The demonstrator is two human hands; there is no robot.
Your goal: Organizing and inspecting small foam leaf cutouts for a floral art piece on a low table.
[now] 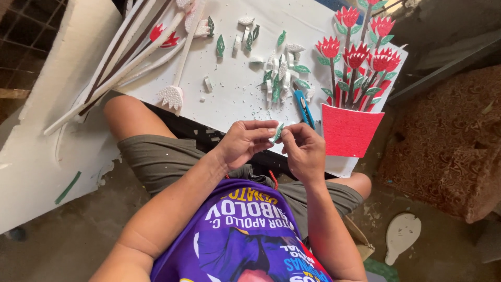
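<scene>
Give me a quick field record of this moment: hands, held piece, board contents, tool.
left hand: pinches the small green foam leaf from the left
right hand: fingertips on the same leaf, from the right
work surface: white foam board across the lap
loose pieces: green and white leaf cutouts scattered mid-board
finished piece: red flowers in a red pot, board's right end
tool: blue utility knife, lying on the board beside the pot

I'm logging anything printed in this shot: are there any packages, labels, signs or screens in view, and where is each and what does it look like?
Packages, labels, signs, screens: none in view.
Printed shirt: on the person, bottom centre; purple cloth with white and yellow lettering and a picture.
Nearby: left hand and right hand pinch a small foam leaf, green and white, above the white board.
</scene>
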